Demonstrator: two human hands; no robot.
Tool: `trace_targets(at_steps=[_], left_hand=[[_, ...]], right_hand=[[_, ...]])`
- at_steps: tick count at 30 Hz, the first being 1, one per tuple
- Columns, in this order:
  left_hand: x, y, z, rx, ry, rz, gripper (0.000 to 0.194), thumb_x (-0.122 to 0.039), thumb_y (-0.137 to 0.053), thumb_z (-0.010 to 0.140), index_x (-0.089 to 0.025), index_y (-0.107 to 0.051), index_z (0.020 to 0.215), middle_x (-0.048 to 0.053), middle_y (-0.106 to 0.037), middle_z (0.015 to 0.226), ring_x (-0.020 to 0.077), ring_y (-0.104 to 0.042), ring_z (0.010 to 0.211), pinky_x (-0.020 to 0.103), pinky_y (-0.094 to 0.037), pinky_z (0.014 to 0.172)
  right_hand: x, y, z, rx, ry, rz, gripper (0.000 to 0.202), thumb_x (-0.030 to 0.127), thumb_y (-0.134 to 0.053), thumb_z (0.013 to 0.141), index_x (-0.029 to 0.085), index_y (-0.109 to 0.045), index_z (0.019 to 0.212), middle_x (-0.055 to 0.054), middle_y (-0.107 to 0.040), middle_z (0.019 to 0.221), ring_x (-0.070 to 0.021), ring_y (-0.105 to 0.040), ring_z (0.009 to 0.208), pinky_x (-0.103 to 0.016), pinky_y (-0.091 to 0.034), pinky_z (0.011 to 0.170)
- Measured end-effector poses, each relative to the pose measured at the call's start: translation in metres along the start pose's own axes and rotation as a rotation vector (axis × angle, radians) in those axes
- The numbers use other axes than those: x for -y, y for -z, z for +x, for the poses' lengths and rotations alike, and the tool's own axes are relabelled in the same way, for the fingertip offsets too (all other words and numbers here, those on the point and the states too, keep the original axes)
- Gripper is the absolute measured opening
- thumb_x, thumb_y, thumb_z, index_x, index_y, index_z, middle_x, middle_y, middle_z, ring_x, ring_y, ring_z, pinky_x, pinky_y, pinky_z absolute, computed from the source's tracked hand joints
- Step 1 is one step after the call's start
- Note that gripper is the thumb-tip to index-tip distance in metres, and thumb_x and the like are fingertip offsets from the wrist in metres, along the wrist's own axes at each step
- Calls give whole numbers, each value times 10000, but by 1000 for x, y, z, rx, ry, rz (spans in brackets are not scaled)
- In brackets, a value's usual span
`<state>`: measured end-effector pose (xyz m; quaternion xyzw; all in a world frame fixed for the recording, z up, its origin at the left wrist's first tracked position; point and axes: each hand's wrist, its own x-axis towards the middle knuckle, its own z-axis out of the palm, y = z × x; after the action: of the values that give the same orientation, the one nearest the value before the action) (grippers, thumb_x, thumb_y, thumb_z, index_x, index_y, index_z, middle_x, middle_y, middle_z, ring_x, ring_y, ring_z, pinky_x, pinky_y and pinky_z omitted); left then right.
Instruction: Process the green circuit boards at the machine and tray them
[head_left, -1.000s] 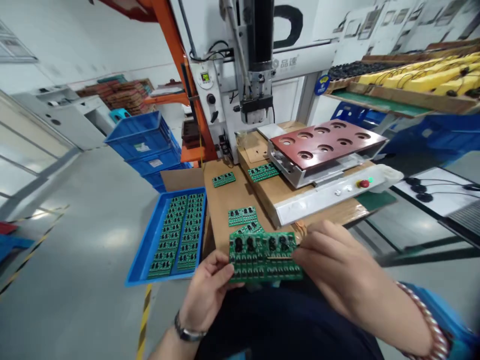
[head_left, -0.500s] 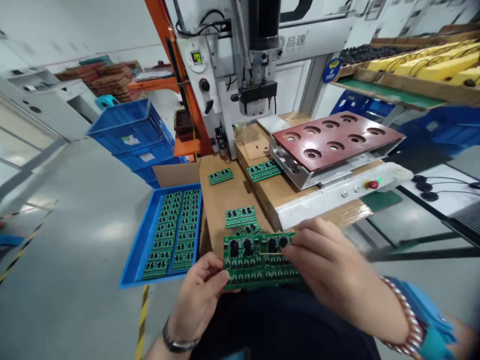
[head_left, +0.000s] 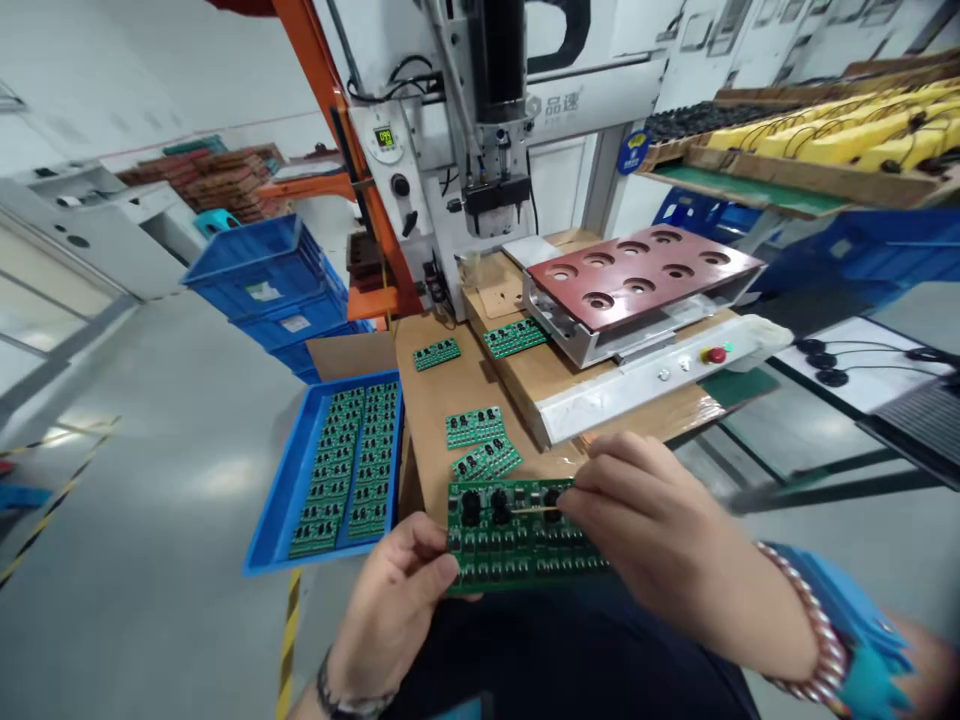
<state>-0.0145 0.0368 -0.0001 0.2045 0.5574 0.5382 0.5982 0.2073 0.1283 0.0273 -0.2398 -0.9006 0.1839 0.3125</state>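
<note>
My left hand (head_left: 405,590) pinches the left edge of a green circuit board (head_left: 502,560) between thumb and fingers, above my lap. Black round components line the board's upper part, with rows of small parts below. In my right hand (head_left: 637,530), closed over the board's right side, is a thin wooden stick (head_left: 529,511). The stick's tip points left and lies at or close to the second black component (head_left: 500,506); whether it touches, I cannot tell. My right hand hides the board's right end.
Loose circuit boards (head_left: 474,427) lie on the brown tabletop (head_left: 427,400). At the left, a blue tray (head_left: 274,510) holds rows of boards. A machine with a red fixture plate (head_left: 645,270) stands ahead, its head (head_left: 495,190) above. Blue crates (head_left: 255,270) are stacked at the back left.
The stick and my right hand have shifted left along the board, the tip going from the middle to the second black component. The camera view has shifted slightly.
</note>
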Motion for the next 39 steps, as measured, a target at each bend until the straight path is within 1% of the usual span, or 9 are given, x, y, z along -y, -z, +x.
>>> trace_targets(at_steps=[6,11,16,24,30,34,39], left_hand=[[5,1,-9,-25,-9,17,269,-234,-810,554,-174,-559,632,-39,-556,539,119,-540,497,238,-482,479],[2,-4,-14,1,-11,35,298,-252,-824,525,-172,-542,579,-42,-544,505,118,-525,475,249,-488,475],[1,-7,-18,2,-10,34,296,-246,-831,516,-168,-552,580,-36,-549,506,120,-523,471,253,-490,463],[3,-6,-21,-3,-6,57,292,-241,-827,518,-169,-552,587,-35,-551,524,125,-543,484,254,-489,484],[2,-10,-21,-3,-19,39,282,-227,-833,506,-166,-570,588,-37,-565,531,123,-548,483,258,-504,478],[0,-12,-21,-12,-6,40,289,-225,-836,500,-164,-567,587,-35,-571,521,121,-554,476,240,-494,474],[2,-8,-20,-32,-17,35,274,-211,-824,522,-164,-569,610,-42,-555,536,115,-547,481,237,-492,476]], right_hand=[[7,4,-6,-22,8,-22,182,83,-413,873,130,-587,850,-44,-508,770,-158,-376,764,-326,-345,678],[9,8,-10,-7,-23,-51,181,105,-410,879,139,-569,801,-39,-498,771,-154,-374,753,-316,-331,660],[10,8,-12,-41,-22,-77,188,93,-414,877,138,-574,789,-35,-494,751,-146,-367,736,-311,-318,648],[14,8,-12,-49,2,-88,171,100,-424,875,138,-577,808,-32,-486,748,-145,-359,734,-310,-314,646],[14,5,-13,-18,6,-97,206,109,-383,889,144,-537,757,-24,-456,737,-141,-331,717,-317,-307,657],[14,4,-15,9,30,-98,200,118,-367,893,143,-539,795,-27,-457,743,-147,-333,723,-333,-311,680],[15,3,-16,41,31,-76,208,111,-357,888,140,-554,830,-39,-476,759,-155,-337,728,-343,-319,686]])
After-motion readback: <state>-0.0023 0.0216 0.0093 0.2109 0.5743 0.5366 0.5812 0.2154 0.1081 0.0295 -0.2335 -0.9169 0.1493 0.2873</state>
